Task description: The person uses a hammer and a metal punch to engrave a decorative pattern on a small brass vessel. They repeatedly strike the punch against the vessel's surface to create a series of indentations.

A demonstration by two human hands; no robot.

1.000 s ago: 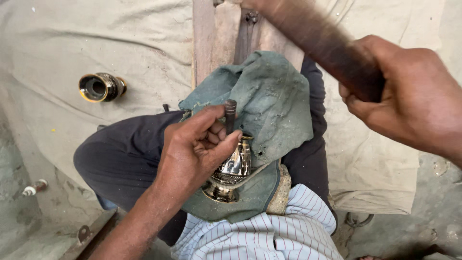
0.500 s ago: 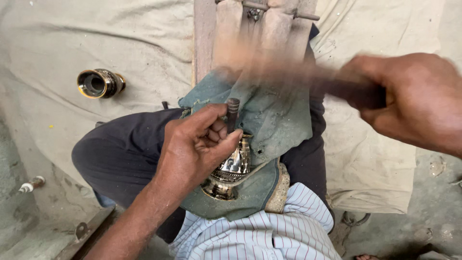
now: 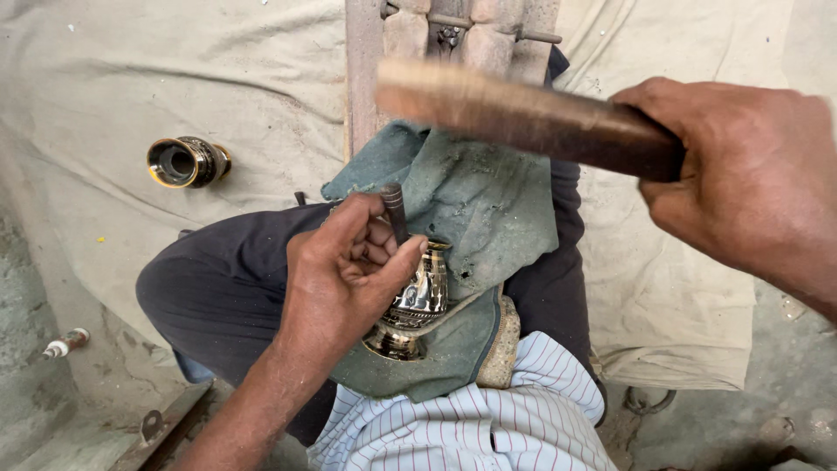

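The left hand (image 3: 344,279) was clamped around a thin metal punch (image 3: 394,209), thumb and fingers pinching it upright with its dark tip poking out above the knuckles. The lower end was set against a small engraved brass vase (image 3: 418,301), which lay on its side on a grey-green cloth (image 3: 488,201) spread over the person's lap, between the dark trousers (image 3: 222,279) and the striped shirt (image 3: 488,427). The right hand (image 3: 750,166) was wrapped tight round the dark end of a wooden mallet (image 3: 523,113), the paler end blurred and raised well above the punch, not touching it.

To my eye, doing this well meant keeping the punch steady and square on the brass, with the vase bedded firmly in the cloth so it could not roll, and the mallet landing flat on the punch head, clear of the knuckles. Light, even blows looked the safer choice on a thin, polished wall.

The left wrist was bent inward, forearm coming up from the lower left, palm turned toward the vase. The right arm reached in from the right edge, fist closed, mallet pointing left across the lap.

Off to the left, a second brass piece (image 3: 185,161) lay on its side on the canvas sheet (image 3: 105,78), well apart from the work. A wooden frame (image 3: 366,70) stood beyond the knees.
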